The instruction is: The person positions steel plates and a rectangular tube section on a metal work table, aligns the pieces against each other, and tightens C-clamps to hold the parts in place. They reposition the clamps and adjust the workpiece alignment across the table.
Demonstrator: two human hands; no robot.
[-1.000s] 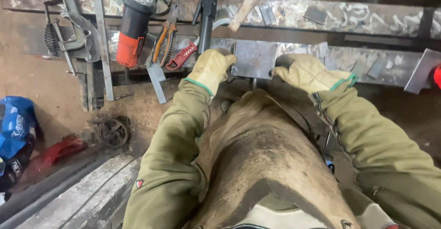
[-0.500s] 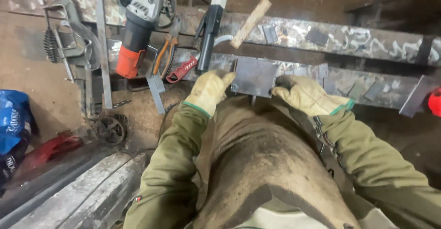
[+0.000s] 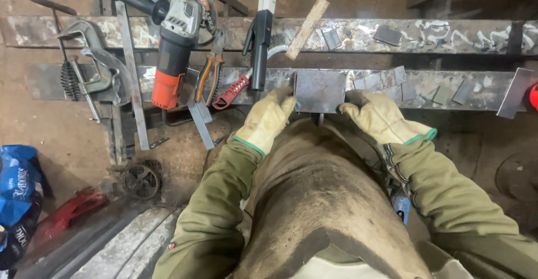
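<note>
Both gloved hands' grip, left hand [image 3: 265, 119], right hand [image 3: 381, 116], holding one steel plate [image 3: 319, 91], one grinder [image 3: 176, 43] nearby

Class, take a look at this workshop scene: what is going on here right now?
A person in pale work gloves and a leather apron holds a square steel plate against a long steel beam. The left hand grips the plate's left edge, the right hand its right edge. An orange and grey angle grinder, orange-handled pliers, a black welding electrode holder and a hammer handle lie across the beams to the left. Small metal offcuts sit to the right.
</note>
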